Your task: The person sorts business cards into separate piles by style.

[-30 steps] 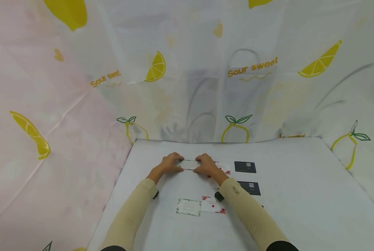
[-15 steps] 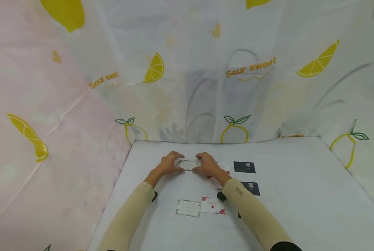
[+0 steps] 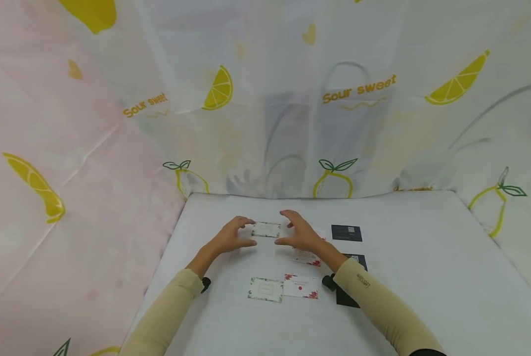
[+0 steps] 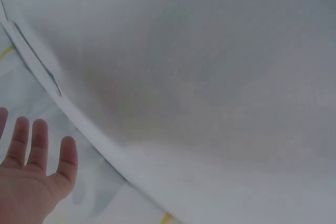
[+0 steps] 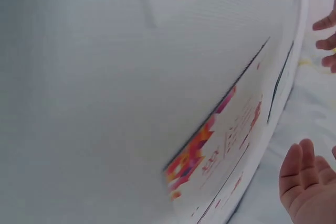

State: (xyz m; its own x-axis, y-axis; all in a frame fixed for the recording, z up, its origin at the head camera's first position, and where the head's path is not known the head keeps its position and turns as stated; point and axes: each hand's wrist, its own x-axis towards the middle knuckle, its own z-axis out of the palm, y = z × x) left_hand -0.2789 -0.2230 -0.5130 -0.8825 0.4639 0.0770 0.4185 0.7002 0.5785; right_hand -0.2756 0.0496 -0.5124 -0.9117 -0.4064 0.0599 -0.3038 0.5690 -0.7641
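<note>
A white card with a leafy green border [image 3: 266, 229] lies flat toward the table's far side, between my two hands. My left hand [image 3: 230, 236] is at its left with thumb and fingers spread; one fingertip is by the upper left corner, and I cannot tell whether it touches. To the right, my right hand [image 3: 302, 235] is spread too, apart from the card, with nothing in its grasp. Under the right forearm lies a white card with red flowers [image 3: 307, 257], partly covered. The left wrist view shows the left palm [image 4: 31, 182] with straight fingers; the right wrist view shows the right palm [image 5: 312, 192] likewise.
Nearer the front, another leafy-bordered card [image 3: 265, 289] adjoins a red-flowered card [image 3: 301, 286]. Black cards form a column at right: a far one [image 3: 346, 233], a middle one [image 3: 360, 259] and a near one [image 3: 347, 299] half under the sleeve. A lemon-print cloth [image 3: 247, 148] hangs behind the table.
Both hands have drawn outward from the leafy-bordered card, which they held by its ends a second ago. The card stays on the table. More of the near black card shows.
</note>
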